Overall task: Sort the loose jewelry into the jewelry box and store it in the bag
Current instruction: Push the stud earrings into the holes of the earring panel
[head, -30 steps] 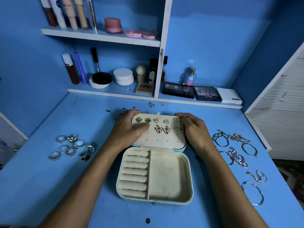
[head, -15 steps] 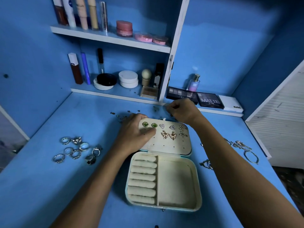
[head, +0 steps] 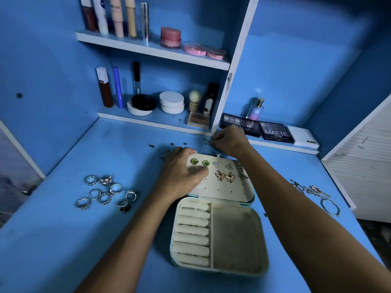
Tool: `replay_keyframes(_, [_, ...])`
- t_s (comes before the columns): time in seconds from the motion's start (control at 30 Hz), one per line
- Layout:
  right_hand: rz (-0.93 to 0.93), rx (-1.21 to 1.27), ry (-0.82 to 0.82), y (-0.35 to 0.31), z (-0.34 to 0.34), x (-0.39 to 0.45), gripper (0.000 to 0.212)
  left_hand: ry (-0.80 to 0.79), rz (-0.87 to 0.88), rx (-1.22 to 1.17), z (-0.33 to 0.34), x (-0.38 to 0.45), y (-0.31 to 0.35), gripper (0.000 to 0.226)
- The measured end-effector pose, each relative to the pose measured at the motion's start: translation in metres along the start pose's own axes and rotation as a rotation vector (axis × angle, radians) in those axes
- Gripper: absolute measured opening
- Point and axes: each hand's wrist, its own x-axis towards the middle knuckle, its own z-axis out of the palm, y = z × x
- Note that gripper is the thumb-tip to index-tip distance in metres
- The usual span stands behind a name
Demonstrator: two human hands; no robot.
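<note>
An open cream jewelry box (head: 234, 240) lies in the middle of the blue table, its ring rolls and side compartment bare. Its lid panel (head: 224, 188) holds several earrings (head: 224, 176): green squares, silver triangles, butterflies, stars. My left hand (head: 179, 176) grips the panel's upper left corner, thumb lying across its face. My right hand (head: 230, 140) is past the box's far edge, fingers curled, fingertips pinching a small stud (head: 209, 142) at the table. Several loose rings (head: 105, 193) lie to the left. Bracelets (head: 317, 193) lie to the right, partly behind my right forearm.
Small loose studs (head: 165, 150) are scattered behind the box's left corner. Shelves at the back carry cosmetics, eyeshadow palettes (head: 277, 132) and a perfume bottle (head: 256, 108). A white slatted panel (head: 364, 166) bounds the table on the right. No bag is in view.
My right hand left the lid panel's right edge and reached over the box to the far table edge, where it now pinches. The left hand stayed on the panel.
</note>
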Motion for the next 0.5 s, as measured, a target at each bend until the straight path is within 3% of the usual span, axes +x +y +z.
replay_keyframes(0.5, [0.060,0.141,-0.047,0.001,-0.019,-0.011,0.012,-0.002,0.002,-0.035,-0.001,0.000,-0.003,0.046])
